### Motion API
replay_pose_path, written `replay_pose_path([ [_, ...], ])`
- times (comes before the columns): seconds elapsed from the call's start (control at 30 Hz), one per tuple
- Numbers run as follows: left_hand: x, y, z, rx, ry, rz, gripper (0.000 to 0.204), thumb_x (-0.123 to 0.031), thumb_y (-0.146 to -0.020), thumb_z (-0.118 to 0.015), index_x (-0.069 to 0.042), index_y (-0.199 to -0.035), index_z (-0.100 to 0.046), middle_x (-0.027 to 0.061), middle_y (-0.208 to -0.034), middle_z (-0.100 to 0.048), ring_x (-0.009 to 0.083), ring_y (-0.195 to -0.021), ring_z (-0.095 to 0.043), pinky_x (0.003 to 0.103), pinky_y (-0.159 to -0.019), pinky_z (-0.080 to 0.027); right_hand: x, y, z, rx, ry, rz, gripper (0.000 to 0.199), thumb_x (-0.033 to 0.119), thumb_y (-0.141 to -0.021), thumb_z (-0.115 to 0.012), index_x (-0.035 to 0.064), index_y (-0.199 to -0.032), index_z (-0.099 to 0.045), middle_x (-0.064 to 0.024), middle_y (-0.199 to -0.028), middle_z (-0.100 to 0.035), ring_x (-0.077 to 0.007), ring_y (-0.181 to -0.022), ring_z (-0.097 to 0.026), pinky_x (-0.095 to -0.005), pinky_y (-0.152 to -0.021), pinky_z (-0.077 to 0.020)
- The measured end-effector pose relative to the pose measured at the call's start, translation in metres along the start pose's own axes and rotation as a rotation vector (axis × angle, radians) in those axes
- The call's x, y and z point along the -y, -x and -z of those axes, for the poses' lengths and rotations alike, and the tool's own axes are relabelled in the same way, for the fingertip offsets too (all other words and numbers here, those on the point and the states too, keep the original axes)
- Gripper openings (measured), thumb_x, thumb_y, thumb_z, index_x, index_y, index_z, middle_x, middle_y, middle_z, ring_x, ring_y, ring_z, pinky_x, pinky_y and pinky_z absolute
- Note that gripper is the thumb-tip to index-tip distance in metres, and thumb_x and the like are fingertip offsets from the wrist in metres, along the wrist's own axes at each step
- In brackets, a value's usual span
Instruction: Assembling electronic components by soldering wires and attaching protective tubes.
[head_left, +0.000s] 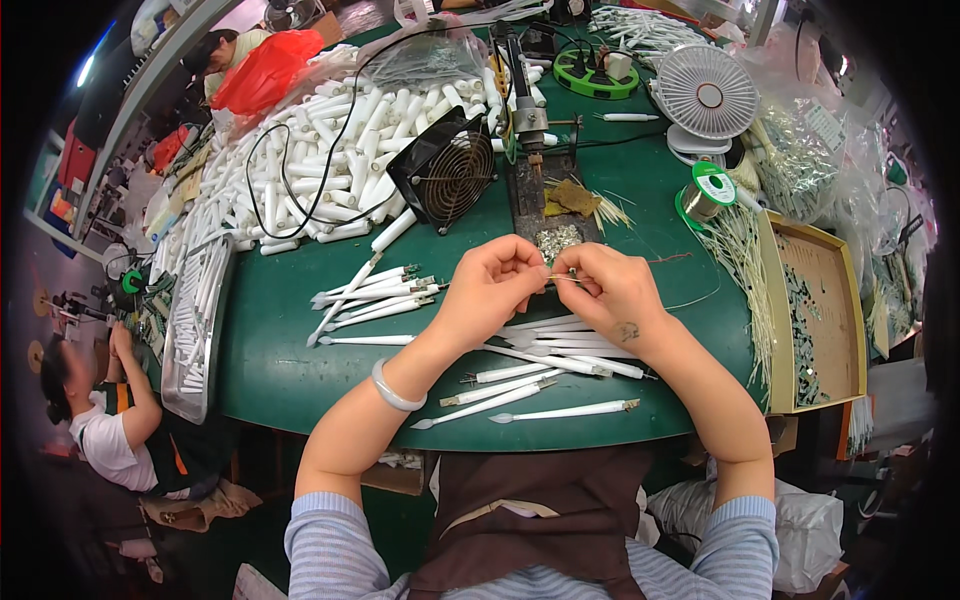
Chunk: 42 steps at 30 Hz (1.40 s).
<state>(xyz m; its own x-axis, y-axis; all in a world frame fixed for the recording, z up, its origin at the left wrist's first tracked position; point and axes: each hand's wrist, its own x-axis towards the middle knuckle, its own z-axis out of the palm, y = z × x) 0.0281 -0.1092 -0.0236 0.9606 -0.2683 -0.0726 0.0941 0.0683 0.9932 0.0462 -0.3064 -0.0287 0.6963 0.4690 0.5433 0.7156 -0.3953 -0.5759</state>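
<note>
My left hand (pixel 493 283) and my right hand (pixel 612 290) meet over the green table (pixel 270 350), fingertips pinched together on a thin pale wire piece (pixel 562 277) held between them. Just behind the hands lies a small heap of solder scraps (pixel 558 241) at the foot of a soldering stand (pixel 527 130). White pen-shaped tubes with small circuit ends (pixel 375 293) lie to the left of my left hand, and more of them (pixel 560 362) lie under and in front of my wrists. A pale bangle (pixel 395 390) sits on my left wrist.
A small black fan (pixel 447 170) stands behind a big heap of white tubes (pixel 320 160). A white desk fan (pixel 707 95), solder spool (pixel 708 190), bundle of thin wires (pixel 745 270) and cardboard tray (pixel 815 310) are at right. Other people sit at left (pixel 100 410).
</note>
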Motion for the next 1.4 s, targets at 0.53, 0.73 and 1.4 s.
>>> replay_pose_path([
  [0.53, 0.009, -0.011, 0.007, 0.012, 0.244, 0.223, 0.004, -0.002, -0.085, -0.059, -0.004, -0.083, -0.056, 0.0081, -0.074, -0.061, 0.0106, -0.052, -0.052, 0.023, -0.044, -0.037, 0.002, -0.006, 0.001, 0.071, -0.375, -0.381, 0.011, 0.003, -0.086, -0.068, 0.0018, -0.096, -0.063, 0.0082, -0.063, -0.034, -0.0029, -0.059, -0.03, -0.0219, -0.054, -0.0282],
  [0.73, 0.01, -0.013, 0.004, -0.019, 0.246, 0.199, 0.004, -0.002, -0.085, -0.058, -0.004, -0.082, -0.056, 0.0087, -0.072, -0.061, 0.0105, -0.05, -0.05, 0.023, -0.042, -0.036, 0.001, -0.008, -0.001, 0.052, -0.424, -0.437, 0.009, 0.003, -0.089, -0.066, 0.0009, -0.097, -0.064, 0.0091, -0.064, -0.036, -0.0021, -0.059, -0.031, -0.0207, -0.054, -0.0289],
  [1.4, 0.004, -0.058, 0.022, -0.017, 0.25, 0.351, 0.006, -0.003, -0.079, -0.057, -0.004, -0.075, -0.053, 0.0095, -0.071, -0.06, 0.0135, -0.05, -0.051, 0.025, -0.041, -0.036, -0.019, -0.024, -0.006, -0.186, -0.104, -0.117, 0.008, 0.0, -0.078, -0.07, 0.0009, -0.082, -0.063, -0.0016, -0.076, -0.054, -0.0067, -0.057, -0.043, -0.0218, -0.049, -0.0328],
])
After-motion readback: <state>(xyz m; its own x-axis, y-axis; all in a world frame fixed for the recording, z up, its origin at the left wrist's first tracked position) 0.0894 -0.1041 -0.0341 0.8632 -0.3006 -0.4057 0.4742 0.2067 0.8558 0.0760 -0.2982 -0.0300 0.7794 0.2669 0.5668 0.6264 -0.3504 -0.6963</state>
